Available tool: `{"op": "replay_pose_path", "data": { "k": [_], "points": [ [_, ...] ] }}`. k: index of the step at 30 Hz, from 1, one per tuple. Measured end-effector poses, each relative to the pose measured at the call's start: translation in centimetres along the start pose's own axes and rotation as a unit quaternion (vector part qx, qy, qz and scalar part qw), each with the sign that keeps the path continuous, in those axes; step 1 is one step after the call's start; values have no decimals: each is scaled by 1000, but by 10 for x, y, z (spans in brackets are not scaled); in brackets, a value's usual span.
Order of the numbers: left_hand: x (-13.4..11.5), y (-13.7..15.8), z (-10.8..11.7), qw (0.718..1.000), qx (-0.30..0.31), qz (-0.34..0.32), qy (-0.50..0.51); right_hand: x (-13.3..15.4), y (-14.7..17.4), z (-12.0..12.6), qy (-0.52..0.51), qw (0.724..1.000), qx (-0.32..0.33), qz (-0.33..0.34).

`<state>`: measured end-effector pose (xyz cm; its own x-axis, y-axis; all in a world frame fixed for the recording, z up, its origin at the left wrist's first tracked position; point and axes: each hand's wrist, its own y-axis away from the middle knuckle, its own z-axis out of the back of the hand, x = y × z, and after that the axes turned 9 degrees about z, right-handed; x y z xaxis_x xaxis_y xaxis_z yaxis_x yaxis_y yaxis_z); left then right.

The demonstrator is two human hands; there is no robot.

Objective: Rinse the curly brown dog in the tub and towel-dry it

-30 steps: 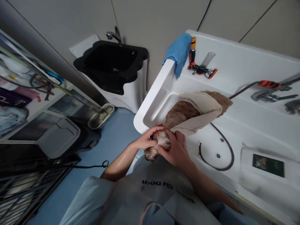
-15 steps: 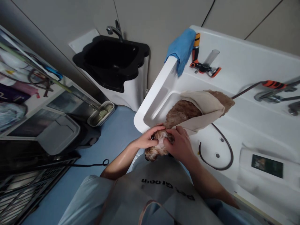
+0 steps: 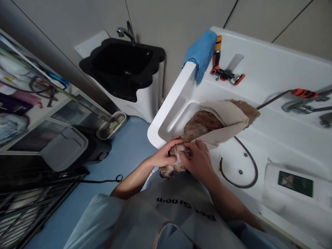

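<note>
In the head view, the left hand point(image 3: 163, 155) and right hand point(image 3: 199, 160) cup the head point(image 3: 178, 148) of a brown dog point(image 3: 201, 125) from its two sides, thumbs lying over the top of it, where whitish foam point(image 3: 178, 163) shows in the fur; the grip is narrow, filled by the small head, and how hard the fingers press I cannot tell. The snout point(image 3: 166, 171) pokes out on the near side of the grip, just beside the apron point(image 3: 176, 207), while the body runs away beyond the grip into the tub point(image 3: 172, 99), partly under a pale cloth point(image 3: 233, 121). The head should feel light and firm under soft, wet fur, likely slippery where the foam sits, and being alive it may twist or duck; it calls for gentle pressure, as eyes and ears are delicate. The best hold is probably low along the cheeks and under the jaw, one palm to each side, leaving the snout free. The hose point(image 3: 243, 187) lies in the tub to the right of the grip, apart from both hands
</note>
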<state>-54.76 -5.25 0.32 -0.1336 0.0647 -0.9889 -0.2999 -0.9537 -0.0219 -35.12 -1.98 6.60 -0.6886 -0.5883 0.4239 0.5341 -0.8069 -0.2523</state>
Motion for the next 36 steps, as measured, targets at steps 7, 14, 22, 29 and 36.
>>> {"op": "replay_pose_path", "data": {
  "k": [7, 14, 22, 29, 36],
  "points": [
    [4, 0, 2, 1000, 3, 1, 11, 10, 3, 7, -17, 999, 38, -6],
    [6, 1, -1, 1000, -1, -1, 18, 13, 4, 6, -18, 999, 42, -12],
    [6, 3, -3, 1000, 4, -7, 13, 13, 6, 6, -24, 999, 35, -19],
    [2, 2, -6, 1000, -6, -12, -11, 11, 8, 8, -38, 998, 47, -33],
    [3, 2, -7, 1000, -7, 8, -15, 16, 10, 2, -23, 998, 34, -39]
  ]
}}
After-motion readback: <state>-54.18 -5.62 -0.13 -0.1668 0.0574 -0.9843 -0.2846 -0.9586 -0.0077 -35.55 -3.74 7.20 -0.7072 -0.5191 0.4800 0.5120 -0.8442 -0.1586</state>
